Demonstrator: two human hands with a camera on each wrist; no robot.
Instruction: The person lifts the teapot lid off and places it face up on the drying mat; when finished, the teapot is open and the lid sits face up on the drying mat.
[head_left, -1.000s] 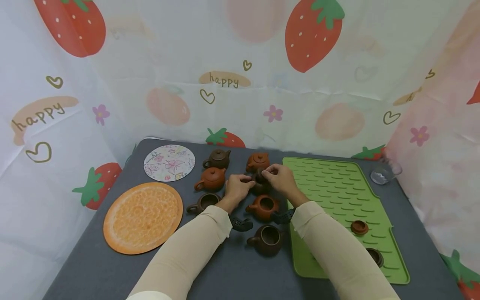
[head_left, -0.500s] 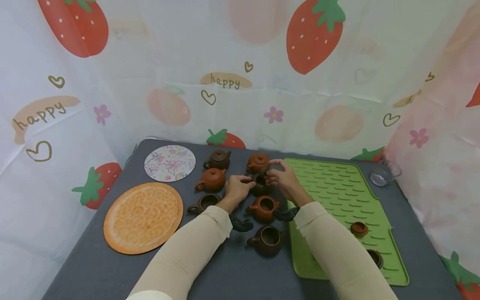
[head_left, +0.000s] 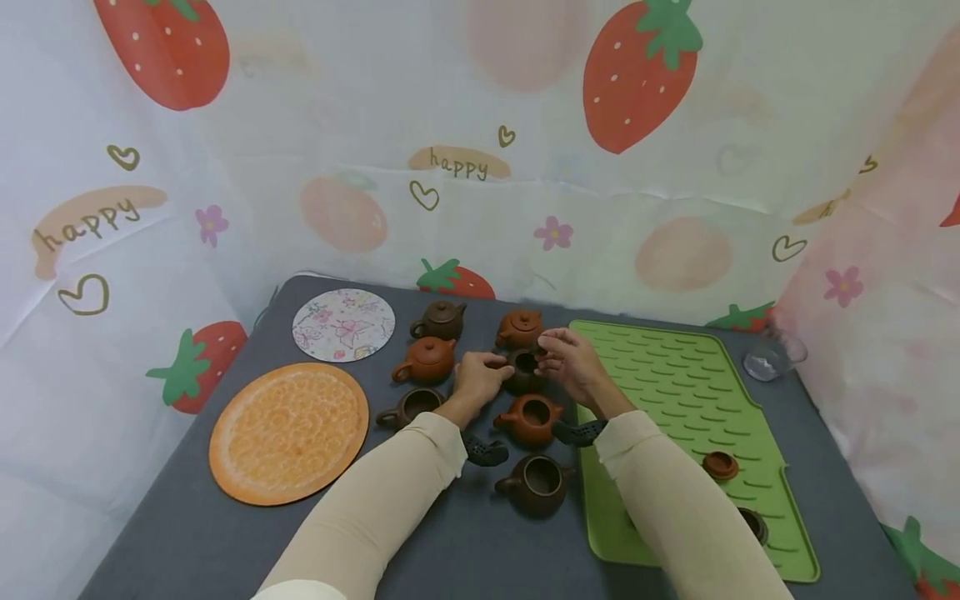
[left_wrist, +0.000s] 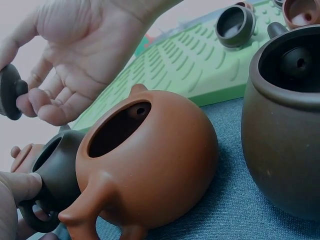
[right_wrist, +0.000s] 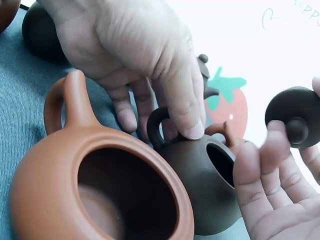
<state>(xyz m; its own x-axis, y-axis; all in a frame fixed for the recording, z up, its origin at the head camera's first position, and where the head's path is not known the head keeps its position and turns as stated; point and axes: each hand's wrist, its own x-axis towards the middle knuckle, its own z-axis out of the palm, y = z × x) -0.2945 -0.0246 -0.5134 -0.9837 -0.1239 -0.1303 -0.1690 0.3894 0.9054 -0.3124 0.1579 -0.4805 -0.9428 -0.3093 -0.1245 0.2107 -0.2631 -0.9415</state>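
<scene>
My left hand (head_left: 477,385) pinches the handle of a small dark brown teapot (right_wrist: 202,185), thumb on top. That teapot's mouth is uncovered. Above and to its right, my right hand (head_left: 576,367) holds a dark round lid (right_wrist: 281,105) by its edge and knob, apart from the pot. In the head view the lid is mostly hidden by the fingers. An open terracotta teapot (left_wrist: 165,160) stands just nearer to me, and a larger open dark teapot (head_left: 536,493) is nearest. Behind the held pot sits a lidded terracotta teapot (head_left: 519,330).
Left stand a lidded dark teapot (head_left: 441,320), a lidded terracotta teapot (head_left: 426,360) and an open dark one (head_left: 420,403). The green mat (head_left: 645,354) bears a terracotta lid (head_left: 720,467) and a dark lid (head_left: 754,527). A glass vessel (head_left: 765,362) and an orange round mat (head_left: 288,433) flank these.
My right hand has lifted away from the dark teapot's mouth, slightly rightward, turning with the lid in its fingers. The left hand stays at the teapot's handle. The head view has shifted slightly.
</scene>
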